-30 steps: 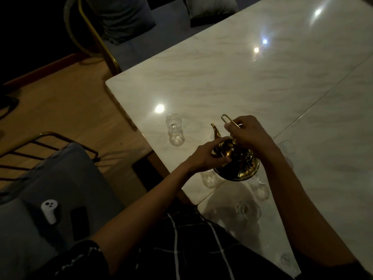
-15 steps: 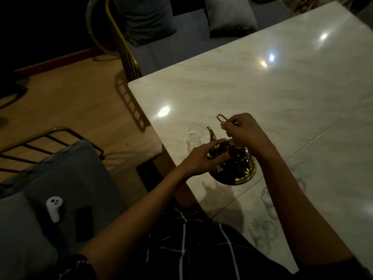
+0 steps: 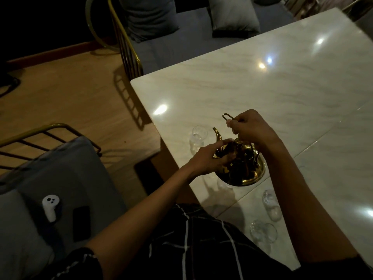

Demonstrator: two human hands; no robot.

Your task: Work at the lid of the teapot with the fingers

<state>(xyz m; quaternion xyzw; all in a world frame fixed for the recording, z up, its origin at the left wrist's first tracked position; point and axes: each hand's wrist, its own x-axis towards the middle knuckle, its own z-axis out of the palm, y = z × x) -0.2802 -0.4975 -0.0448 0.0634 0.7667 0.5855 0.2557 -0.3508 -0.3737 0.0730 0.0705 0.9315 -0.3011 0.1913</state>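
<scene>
Brass teapot (image 3: 242, 168) upright, spout (image 3: 217, 134) pointing left

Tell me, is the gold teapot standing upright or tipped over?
Upright: the gold teapot sits on its round base on the table, spout pointing up.

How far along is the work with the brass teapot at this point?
Done: brass teapot stands on the table, glasses around it. In hand: right hand grips the handle; left hand touches the body. Left: no glass visibly filled.
</scene>
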